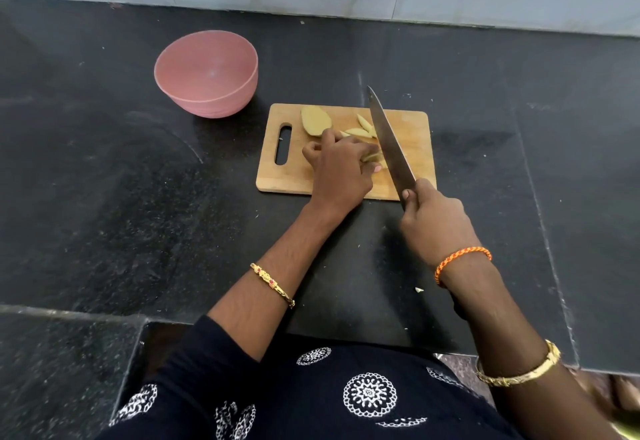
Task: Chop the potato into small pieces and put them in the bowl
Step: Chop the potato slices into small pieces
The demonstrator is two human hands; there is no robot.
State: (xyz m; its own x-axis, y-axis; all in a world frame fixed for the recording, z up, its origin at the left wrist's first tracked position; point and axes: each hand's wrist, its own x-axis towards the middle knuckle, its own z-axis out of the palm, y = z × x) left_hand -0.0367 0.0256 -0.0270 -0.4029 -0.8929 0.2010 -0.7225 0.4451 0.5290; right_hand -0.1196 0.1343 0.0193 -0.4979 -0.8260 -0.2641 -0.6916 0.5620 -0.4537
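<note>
Potato [371,156] on the board [412,148] is firm and wet-slippery. Left hand [341,166] pinches it by the uncut end; right hand [434,219] grips the knife [389,143]. Bowl [206,74] has nothing inside.

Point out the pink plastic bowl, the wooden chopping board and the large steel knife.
pink plastic bowl [180,91]: head view, outer wall.
wooden chopping board [412,124]: head view, bare far right corner.
large steel knife [389,138]: head view, mid blade.
</note>
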